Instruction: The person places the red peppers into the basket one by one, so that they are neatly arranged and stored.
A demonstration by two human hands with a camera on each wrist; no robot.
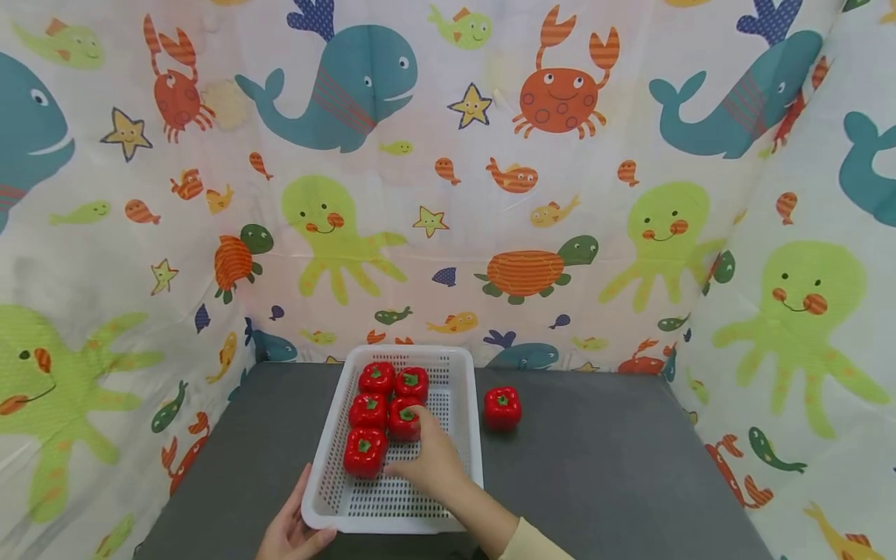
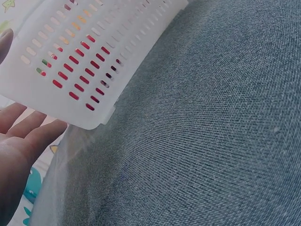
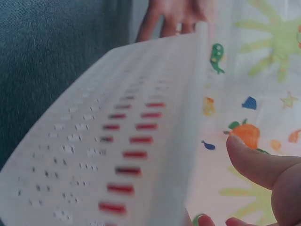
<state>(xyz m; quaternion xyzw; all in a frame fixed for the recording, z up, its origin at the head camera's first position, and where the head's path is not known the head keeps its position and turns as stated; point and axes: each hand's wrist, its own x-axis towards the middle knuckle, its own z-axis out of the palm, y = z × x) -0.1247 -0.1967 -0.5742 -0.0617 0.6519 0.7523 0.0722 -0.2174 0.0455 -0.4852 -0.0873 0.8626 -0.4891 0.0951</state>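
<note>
A white perforated plastic basket [image 1: 323, 459] holds several red bell peppers with green stems, grouped toward its left and far side. My right hand [image 1: 435, 459] reaches into it, its fingers at the right side of one bell pepper [image 1: 400, 426] and the thumb spread apart, nearer me. In the right wrist view the thumb [image 3: 254, 157] stands extended; that view does not show the pepper at the fingers. My left hand [image 1: 290, 529] rests at the basket's near left corner. Its fingers [image 2: 44, 134] lie fairly straight along the basket's edge in the left wrist view.
Another red bell pepper [image 1: 502, 409] stands on the dark grey table [image 1: 595, 467], to the right of the basket. A curtain [image 1: 434, 194] with printed sea animals surrounds the table at the back and both sides.
</note>
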